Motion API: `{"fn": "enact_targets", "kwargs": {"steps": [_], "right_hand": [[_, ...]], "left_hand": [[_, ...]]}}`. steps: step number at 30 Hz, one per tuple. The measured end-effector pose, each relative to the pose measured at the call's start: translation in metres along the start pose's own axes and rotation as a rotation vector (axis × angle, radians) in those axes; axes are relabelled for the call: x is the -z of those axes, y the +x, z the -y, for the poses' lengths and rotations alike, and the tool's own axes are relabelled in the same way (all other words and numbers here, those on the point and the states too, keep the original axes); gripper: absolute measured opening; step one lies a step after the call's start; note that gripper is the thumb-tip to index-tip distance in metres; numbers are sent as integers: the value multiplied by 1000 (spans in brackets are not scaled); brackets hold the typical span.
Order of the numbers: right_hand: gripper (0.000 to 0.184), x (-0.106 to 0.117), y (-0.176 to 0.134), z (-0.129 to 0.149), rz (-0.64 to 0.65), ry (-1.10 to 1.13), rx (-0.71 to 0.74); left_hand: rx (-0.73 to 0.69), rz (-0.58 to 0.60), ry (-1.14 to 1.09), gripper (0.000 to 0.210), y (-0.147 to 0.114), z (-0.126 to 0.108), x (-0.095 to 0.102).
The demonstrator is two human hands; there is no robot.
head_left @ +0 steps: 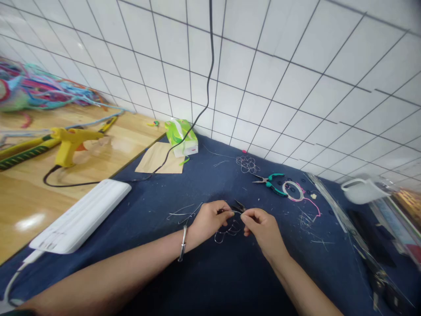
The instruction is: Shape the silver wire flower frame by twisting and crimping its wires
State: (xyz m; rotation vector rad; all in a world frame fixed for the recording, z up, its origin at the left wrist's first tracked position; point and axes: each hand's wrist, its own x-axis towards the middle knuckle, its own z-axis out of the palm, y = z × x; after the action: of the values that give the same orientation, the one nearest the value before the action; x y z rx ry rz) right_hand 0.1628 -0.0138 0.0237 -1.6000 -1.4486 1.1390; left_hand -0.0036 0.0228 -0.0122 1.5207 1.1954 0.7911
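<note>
My left hand (213, 219) pinches a thin silvery wire bent into flower-like loops (221, 237), which hang below the fingers. Facing it, my right hand (261, 226) has thumb and forefinger pressed together on the same wire, a short stretch of which spans the gap between the hands. Just beyond the fingertips lie dark-jawed pliers (239, 205), their handles mostly hidden behind my right hand. Loose cut wires (182, 214) are spread on the dark blue cloth left of my left hand.
Teal-handled pliers (271, 181), a looped wire flower (247, 164) and a white ring (293, 191) with pink wire lie beyond my right hand. At left are a white power strip (82, 215) and a yellow glue gun (70, 142). A tissue pack (181, 136) stands near the tiled wall.
</note>
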Motion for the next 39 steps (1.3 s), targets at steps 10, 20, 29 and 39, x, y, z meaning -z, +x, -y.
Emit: {"fn": "enact_targets", "kwargs": {"steps": [10, 20, 29, 39], "right_hand": [[12, 0, 0, 8, -87, -80, 116], [9, -4, -5, 11, 30, -200, 90], [16, -14, 3, -1, -33, -97, 97], [16, 6, 4, 7, 35, -306, 200]], "left_hand": [[-151, 83, 89, 25, -4, -4, 3], [-282, -33, 311, 19, -2, -5, 6], [121, 165, -149, 25, -4, -6, 1], [-6, 339, -159, 28, -2, -12, 18]]}}
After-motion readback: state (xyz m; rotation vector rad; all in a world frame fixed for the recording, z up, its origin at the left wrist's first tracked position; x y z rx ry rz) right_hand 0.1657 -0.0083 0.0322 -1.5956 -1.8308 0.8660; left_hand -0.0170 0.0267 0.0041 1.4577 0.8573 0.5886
